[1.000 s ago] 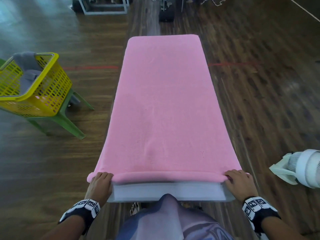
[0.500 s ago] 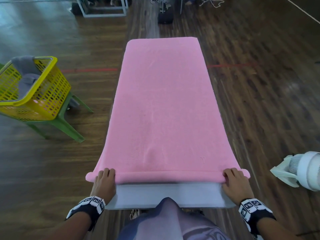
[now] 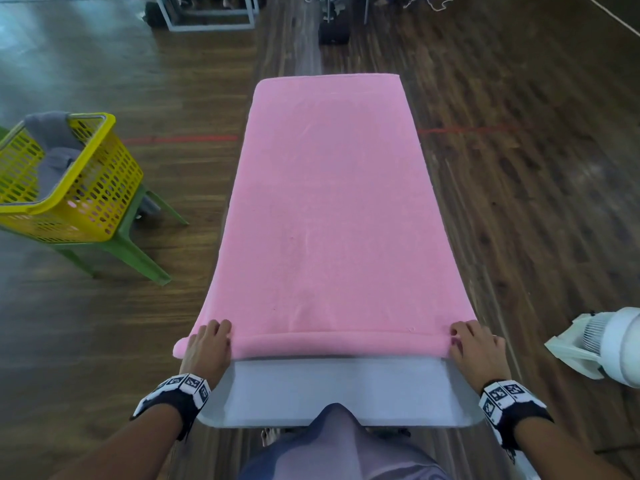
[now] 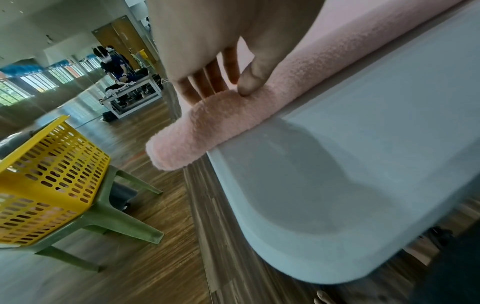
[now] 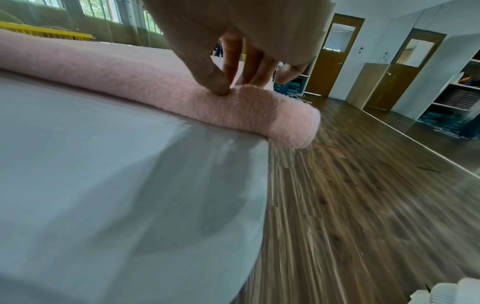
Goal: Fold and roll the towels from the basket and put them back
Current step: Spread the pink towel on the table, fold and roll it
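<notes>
At the far left the yellow basket (image 3: 69,181) sits on a green stool (image 3: 131,244) with grey towels (image 3: 52,143) still inside, so most of the task seems to lie ahead. The pink towel (image 3: 329,202) lies folded into a long strip on the grey bench (image 3: 339,389), its long axis running straight away from the person, the far end at the bench's far edge. Only the near end has been turned over into a thin roll (image 3: 339,342) lying crosswise, so rolling looks barely begun. The left hand (image 3: 207,351) pinches the roll's left end, thumb pressed into it and fingers curled over the top; the right hand (image 3: 476,351) pinches the right end likewise. Both ends overhang the bench's sides.
</notes>
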### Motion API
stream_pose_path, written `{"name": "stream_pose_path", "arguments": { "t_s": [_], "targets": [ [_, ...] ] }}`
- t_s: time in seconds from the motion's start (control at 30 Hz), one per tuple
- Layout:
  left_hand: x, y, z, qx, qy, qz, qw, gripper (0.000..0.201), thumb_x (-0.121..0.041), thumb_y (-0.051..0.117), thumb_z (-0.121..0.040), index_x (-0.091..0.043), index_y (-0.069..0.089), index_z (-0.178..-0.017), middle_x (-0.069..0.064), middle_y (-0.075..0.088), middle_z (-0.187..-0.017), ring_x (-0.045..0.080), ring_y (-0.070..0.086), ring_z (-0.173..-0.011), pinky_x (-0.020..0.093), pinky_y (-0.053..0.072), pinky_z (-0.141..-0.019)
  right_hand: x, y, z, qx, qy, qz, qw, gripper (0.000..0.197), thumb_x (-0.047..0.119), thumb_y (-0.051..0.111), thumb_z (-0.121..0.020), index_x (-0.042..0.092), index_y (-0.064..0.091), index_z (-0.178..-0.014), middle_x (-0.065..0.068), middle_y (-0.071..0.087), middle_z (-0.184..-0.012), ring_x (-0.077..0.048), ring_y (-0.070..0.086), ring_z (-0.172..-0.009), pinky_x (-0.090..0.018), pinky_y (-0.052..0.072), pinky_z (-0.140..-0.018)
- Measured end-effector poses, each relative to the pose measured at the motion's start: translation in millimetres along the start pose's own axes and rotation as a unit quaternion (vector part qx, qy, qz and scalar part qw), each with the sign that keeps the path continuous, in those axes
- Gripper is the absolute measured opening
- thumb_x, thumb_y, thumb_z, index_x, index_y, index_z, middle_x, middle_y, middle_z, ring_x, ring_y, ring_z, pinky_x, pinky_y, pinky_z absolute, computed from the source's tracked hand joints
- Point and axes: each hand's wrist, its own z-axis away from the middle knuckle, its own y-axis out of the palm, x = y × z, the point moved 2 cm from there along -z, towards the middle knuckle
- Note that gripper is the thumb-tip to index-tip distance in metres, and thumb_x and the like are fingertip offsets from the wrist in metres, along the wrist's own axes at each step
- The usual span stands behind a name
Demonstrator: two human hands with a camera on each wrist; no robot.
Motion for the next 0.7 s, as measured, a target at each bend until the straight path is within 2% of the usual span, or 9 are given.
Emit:
{"name": "stream_pose_path", "arguments": {
  "t_s": [0.07,0.1,0.2,0.27,0.4,0.47,0.6,0.7],
  "targets": [
    [-1,2,-4,-0.003,0.021,-0.014,1.000,0.032,0.001,0.071,-0.065,-0.012,0.050,-0.084,0.006,0.051,-0.077,0.026,0.048,-0.063,0.035,0.039,-0.054,2,1,-6,0.024,-0.016,-0.015,0.999,0.018,0.007,0.067,-0.070,0.018,0.053,-0.076,-0.002,0.053,-0.075,-0.030,0.052,-0.069,-0.039,0.041,-0.062],
    [-2,4,-4,-0.003,0.032,-0.014,0.999,0.036,0.005,0.072,-0.061,-0.013,0.048,-0.082,0.004,0.049,-0.075,0.024,0.045,-0.061,0.032,0.036,-0.052,3,3,-9,0.043,-0.023,-0.039,0.998,0.021,0.006,0.066,-0.070,0.018,0.049,-0.074,-0.001,0.050,-0.074,-0.029,0.049,-0.069,-0.039,0.040,-0.061],
    [-6,12,-4,0.011,0.031,-0.018,0.999,0.042,0.002,0.073,-0.053,-0.013,0.049,-0.085,0.003,0.049,-0.080,0.022,0.044,-0.066,0.033,0.038,-0.054,4,8,-13,0.064,-0.026,-0.047,0.997,0.026,0.014,0.073,-0.065,0.016,0.052,-0.080,-0.002,0.052,-0.082,-0.026,0.045,-0.074,-0.036,0.037,-0.064],
    [-6,16,-4,0.014,0.026,-0.021,0.999,0.045,0.000,0.074,-0.051,-0.012,0.053,-0.089,0.005,0.053,-0.084,0.025,0.049,-0.071,0.036,0.046,-0.056,1,14,-12,0.065,-0.029,-0.038,0.997,0.039,0.016,0.079,-0.057,0.014,0.059,-0.091,-0.003,0.056,-0.091,-0.028,0.051,-0.078,-0.039,0.044,-0.066],
    [-3,22,-3,-0.006,0.015,-0.003,1.000,0.041,0.008,0.073,-0.056,-0.011,0.057,-0.088,0.003,0.058,-0.084,0.026,0.056,-0.075,0.038,0.052,-0.059,-5,20,-9,0.047,-0.056,-0.047,0.996,0.052,0.001,0.082,-0.052,0.011,0.067,-0.100,-0.005,0.067,-0.099,-0.032,0.064,-0.087,-0.045,0.054,-0.073],
    [-3,20,1,-0.023,0.019,0.007,1.000,0.038,0.008,0.074,-0.055,-0.011,0.060,-0.084,0.002,0.060,-0.081,0.026,0.058,-0.074,0.036,0.052,-0.058,-5,19,-9,0.027,-0.052,-0.054,0.997,0.048,-0.001,0.081,-0.053,0.011,0.070,-0.097,-0.005,0.070,-0.095,-0.032,0.065,-0.085,-0.046,0.054,-0.074],
    [0,19,16,-0.021,0.047,0.017,0.999,0.036,0.003,0.078,-0.053,-0.014,0.061,-0.080,-0.001,0.062,-0.077,0.024,0.059,-0.069,0.034,0.050,-0.058,-1,13,2,0.021,-0.027,-0.028,0.999,0.035,0.011,0.081,-0.055,0.019,0.073,-0.088,0.004,0.071,-0.085,-0.027,0.063,-0.083,-0.046,0.048,-0.076],
    [9,22,28,-0.014,0.066,0.032,0.997,0.029,-0.004,0.076,-0.057,-0.016,0.061,-0.080,-0.003,0.062,-0.077,0.022,0.058,-0.069,0.034,0.047,-0.061,-4,11,17,0.028,-0.015,-0.018,0.999,0.022,0.016,0.078,-0.061,0.023,0.074,-0.082,0.008,0.070,-0.081,-0.023,0.062,-0.084,-0.044,0.042,-0.079]
  ]
}}
